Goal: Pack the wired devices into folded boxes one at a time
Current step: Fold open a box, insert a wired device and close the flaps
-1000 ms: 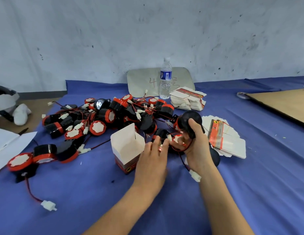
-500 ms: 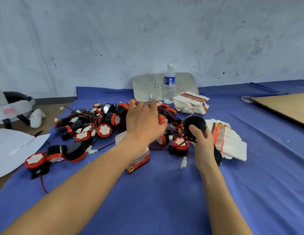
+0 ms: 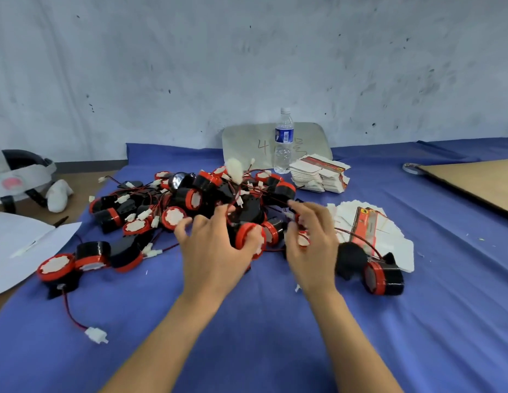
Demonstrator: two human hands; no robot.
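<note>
A pile of black wired devices (image 3: 187, 199) with red rims, white caps and red wires lies on the blue cloth (image 3: 247, 350). My left hand (image 3: 213, 251) reaches into the pile's near edge. Its thumb and index finger hold a red-rimmed device (image 3: 245, 239), the other fingers spread. My right hand (image 3: 312, 242) hovers just right of it, fingers loosely curled over small red-and-white devices, gripping nothing that I can see. Two black devices (image 3: 369, 268) lie to its right. No folded box is visible. Flat box blanks (image 3: 389, 236) are fanned out at right.
A stack of box blanks (image 3: 318, 177) and a water bottle (image 3: 284, 143) stand behind the pile. A stray device (image 3: 56, 268) trails a wire to a white plug (image 3: 95, 334) at left. Cardboard (image 3: 479, 182) lies far right, white paper (image 3: 23, 245) far left.
My right hand has let go of the black device, which now lies to its right. My left hand came back from the far pile to its near edge. The folded box is out of sight.
</note>
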